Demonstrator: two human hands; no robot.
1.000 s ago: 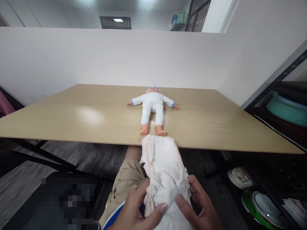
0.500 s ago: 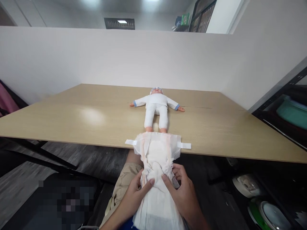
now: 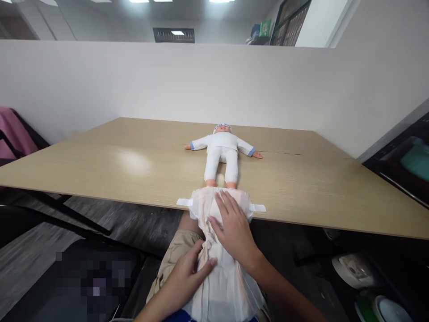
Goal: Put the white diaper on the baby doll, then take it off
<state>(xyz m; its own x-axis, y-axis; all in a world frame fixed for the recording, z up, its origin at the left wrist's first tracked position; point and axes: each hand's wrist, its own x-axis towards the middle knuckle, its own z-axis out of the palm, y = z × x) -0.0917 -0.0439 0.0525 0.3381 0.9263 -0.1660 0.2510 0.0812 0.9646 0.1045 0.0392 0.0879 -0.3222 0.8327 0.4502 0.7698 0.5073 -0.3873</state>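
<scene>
A white diaper (image 3: 219, 277) lies unfolded from my lap up onto the near edge of the wooden table (image 3: 100, 165), its two tape tabs spread sideways. My right hand (image 3: 234, 228) lies flat on its upper part, fingers stretched out. Lower down, my left hand (image 3: 187, 277) rests with its fingers on the diaper's left side above my lap. A baby doll (image 3: 221, 154) in white clothes lies on its back on the table, arms out, its feet just beyond the diaper's top edge.
White partition walls (image 3: 134, 85) stand behind and to the right of the table. A dark shelf (image 3: 398, 156) at the right holds a teal tub. Bowls and plates (image 3: 355, 270) sit low at the right. Something pink (image 3: 13, 134) is at the far left.
The diaper went from bunched in both hands to spread open onto the table edge. My right hand then slid forward and flattened on its upper part; the left stayed lower down.
</scene>
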